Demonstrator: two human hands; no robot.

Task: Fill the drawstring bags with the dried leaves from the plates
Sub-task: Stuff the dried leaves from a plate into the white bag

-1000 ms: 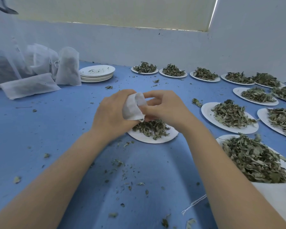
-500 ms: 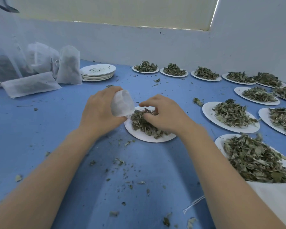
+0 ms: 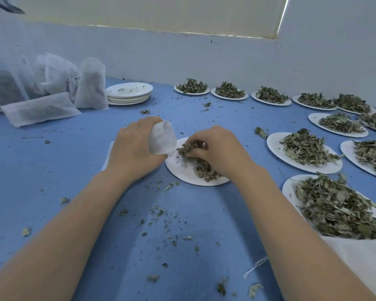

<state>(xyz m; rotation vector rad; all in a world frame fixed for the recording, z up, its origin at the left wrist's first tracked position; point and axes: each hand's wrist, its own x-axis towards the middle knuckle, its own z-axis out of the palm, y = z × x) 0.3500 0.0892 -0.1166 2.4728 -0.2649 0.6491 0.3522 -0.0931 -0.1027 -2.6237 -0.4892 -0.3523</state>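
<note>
Drawstring bag [image 3: 162, 138], small, white mesh: held up in the left hand [image 3: 131, 148], fingers curled round its body, mouth open and turned toward the plate just beside it.

Plate in work [image 3: 178, 170], white, near the middle of the bench [image 3: 52, 170]: carries a reduced heap of dried leaves [image 3: 201, 167]; bare rim shows on its left side.

Right hand [image 3: 217, 149]: down on the heap, fingers curled into the leaves, gathering a pinch.

Filled bags [image 3: 91, 85], white: several upright and one lying flat, at the far left corner of the bench.

Stack of emptied plates [image 3: 128, 93]: just right of the filled bags, crumbs on the top one.

Full plates [image 3: 304, 151]: a row along the far edge and more down the right edge, each heaped with leaves.

Loose leaf crumbs [image 3: 159, 211]: scattered over the blue surface toward the near edge; a white string [image 3: 254, 267] lies near the right forearm.

Step in hand, as judged: picking up leaves from the working plate for the held bag. Next move calls for lifting the pinch to the bag's mouth and dropping it in, with the left hand keeping the mouth spread; dry leaves are light and brittle, so spill over the rim is likely.
</note>
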